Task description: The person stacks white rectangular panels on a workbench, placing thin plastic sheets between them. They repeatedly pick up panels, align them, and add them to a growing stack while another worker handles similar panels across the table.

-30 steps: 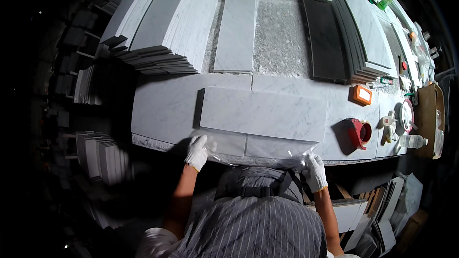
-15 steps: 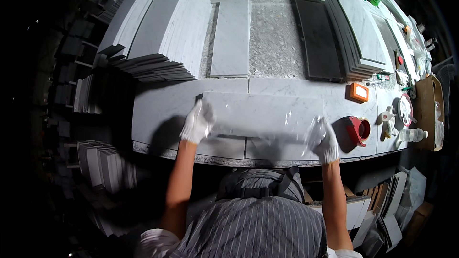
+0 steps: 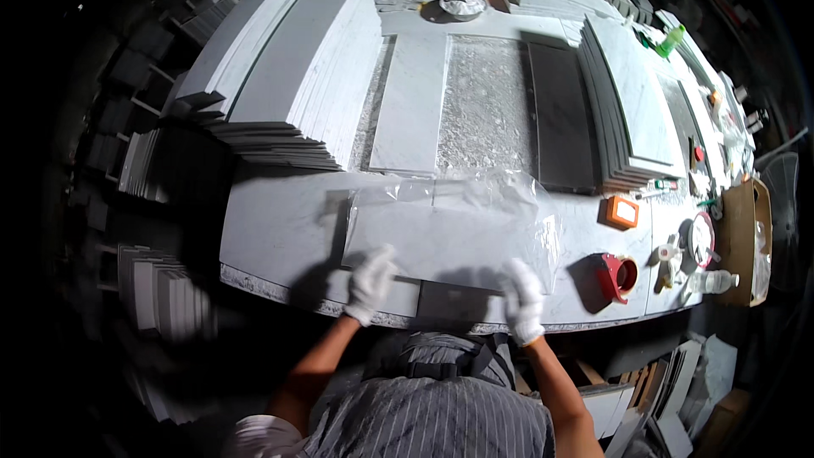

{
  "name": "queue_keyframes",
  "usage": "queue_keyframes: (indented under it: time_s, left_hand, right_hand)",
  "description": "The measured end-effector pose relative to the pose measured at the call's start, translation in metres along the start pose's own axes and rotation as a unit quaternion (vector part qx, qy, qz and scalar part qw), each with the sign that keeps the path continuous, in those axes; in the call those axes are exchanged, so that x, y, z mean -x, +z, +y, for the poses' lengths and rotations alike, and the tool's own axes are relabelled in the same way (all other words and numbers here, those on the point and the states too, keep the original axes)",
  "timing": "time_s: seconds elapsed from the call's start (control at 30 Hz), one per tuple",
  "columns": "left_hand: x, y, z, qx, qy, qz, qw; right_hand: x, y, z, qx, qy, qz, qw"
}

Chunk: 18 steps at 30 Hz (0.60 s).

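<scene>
A: Obstacles?
B: Right of the right hand [image 3: 523, 301] stood a red tape dispenser [image 3: 607, 278]; beyond the left hand [image 3: 370, 286] rose a tall slab stack [image 3: 292, 68].
A: Passage?
B: Tabletop [image 3: 270, 225] left of the left hand lay free.

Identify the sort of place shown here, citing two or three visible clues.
Probably a stone or tile workshop: stacks of pale, marble-like slabs on a worktable, with a red tape dispenser and clear plastic film spread over a single slab.
</scene>
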State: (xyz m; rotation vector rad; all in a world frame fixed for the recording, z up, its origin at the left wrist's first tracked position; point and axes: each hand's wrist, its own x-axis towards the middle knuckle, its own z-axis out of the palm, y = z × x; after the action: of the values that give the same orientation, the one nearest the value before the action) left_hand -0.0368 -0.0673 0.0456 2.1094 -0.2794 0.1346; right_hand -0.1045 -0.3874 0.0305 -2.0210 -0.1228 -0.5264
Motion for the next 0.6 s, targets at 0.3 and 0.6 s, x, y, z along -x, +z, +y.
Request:
queue_keyframes:
  time_s: [0.3,0.6]
  left_hand:
    - [-0.061,0.018,-0.031,-0.351,0.206,-0.191,0.893]
    - [-0.085,0.007,-0.048,-0.412,0.076,-0.085,0.904]
  right_hand:
    - [-0.052,-0.020,0.023,0.334,-0.037,-0.259,0.905]
    - [-0.049,-0.034,0.106,0.337,0.217,0.066,0.914]
